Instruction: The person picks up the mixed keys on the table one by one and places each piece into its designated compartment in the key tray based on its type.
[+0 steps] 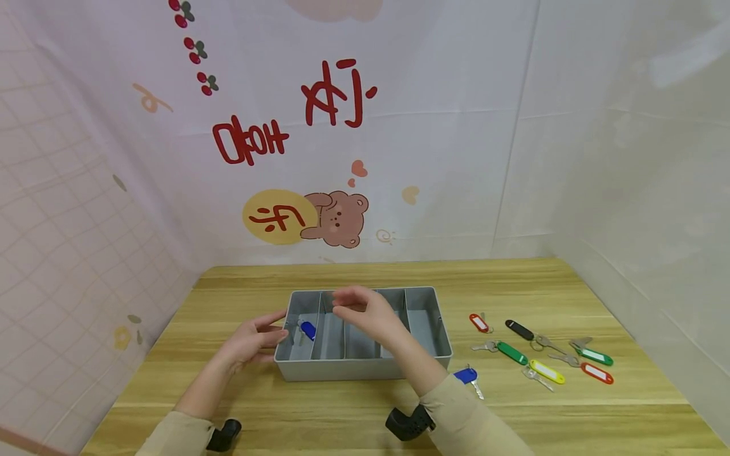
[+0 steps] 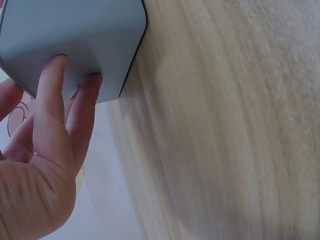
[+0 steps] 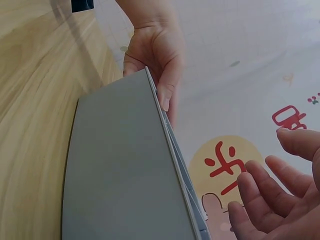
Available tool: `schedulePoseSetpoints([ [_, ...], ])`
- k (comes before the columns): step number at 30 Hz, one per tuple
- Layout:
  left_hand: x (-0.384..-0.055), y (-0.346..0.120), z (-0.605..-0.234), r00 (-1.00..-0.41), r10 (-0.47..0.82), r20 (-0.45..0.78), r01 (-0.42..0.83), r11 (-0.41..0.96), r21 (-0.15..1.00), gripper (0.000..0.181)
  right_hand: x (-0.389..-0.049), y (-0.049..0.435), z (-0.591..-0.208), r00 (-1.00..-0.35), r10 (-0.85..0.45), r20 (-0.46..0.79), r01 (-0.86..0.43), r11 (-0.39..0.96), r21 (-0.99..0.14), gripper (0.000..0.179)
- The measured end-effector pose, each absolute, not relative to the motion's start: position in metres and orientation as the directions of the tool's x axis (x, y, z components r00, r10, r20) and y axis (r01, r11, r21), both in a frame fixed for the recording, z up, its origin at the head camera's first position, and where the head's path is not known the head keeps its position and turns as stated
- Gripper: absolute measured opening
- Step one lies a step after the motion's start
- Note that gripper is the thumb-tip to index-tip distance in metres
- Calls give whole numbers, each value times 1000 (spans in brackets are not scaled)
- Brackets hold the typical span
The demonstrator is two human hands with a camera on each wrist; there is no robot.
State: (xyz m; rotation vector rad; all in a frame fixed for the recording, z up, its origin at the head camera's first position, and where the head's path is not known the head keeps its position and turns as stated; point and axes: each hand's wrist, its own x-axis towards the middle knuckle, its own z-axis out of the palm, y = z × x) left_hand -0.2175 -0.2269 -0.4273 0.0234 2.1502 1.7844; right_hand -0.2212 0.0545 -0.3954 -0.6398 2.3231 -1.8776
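A gray divided organizer box (image 1: 365, 369) stands on the wooden table, its upright dividers making several compartments. At its left end my left hand (image 1: 251, 342) grips the end wall, with fingertips against the outer face and one digit over the rim, as the left wrist view shows. Inside the leftmost compartment lies a key with a blue tag (image 1: 308, 330). My right hand (image 1: 367, 313) hovers over the middle compartments, fingers loosely bent and nothing held; in the right wrist view its fingers (image 3: 260, 200) are spread apart, beside the box's long side.
Right of the box lie several tagged keys: a red tag (image 1: 479, 323), a black tag (image 1: 519, 329), a green tag (image 1: 512, 353), a yellow tag (image 1: 547, 372), and more at far right. Another blue-tagged key (image 1: 466, 375) lies near the box's front right corner. Printed cloth (image 1: 456, 190) hangs behind.
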Motion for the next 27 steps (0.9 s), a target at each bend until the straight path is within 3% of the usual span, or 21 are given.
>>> schedulePoseSetpoints([
  [11,-217,-225,-426,-939,225,-260,-213,214,953,69,-209,79,-392,-878,-412,243,-303,87,-949,34],
  [27,-218,-227,-429,-941,215,-263,-217,217,952,67,-194,122,-391,-894,-380,237,-317,161,-935,35],
])
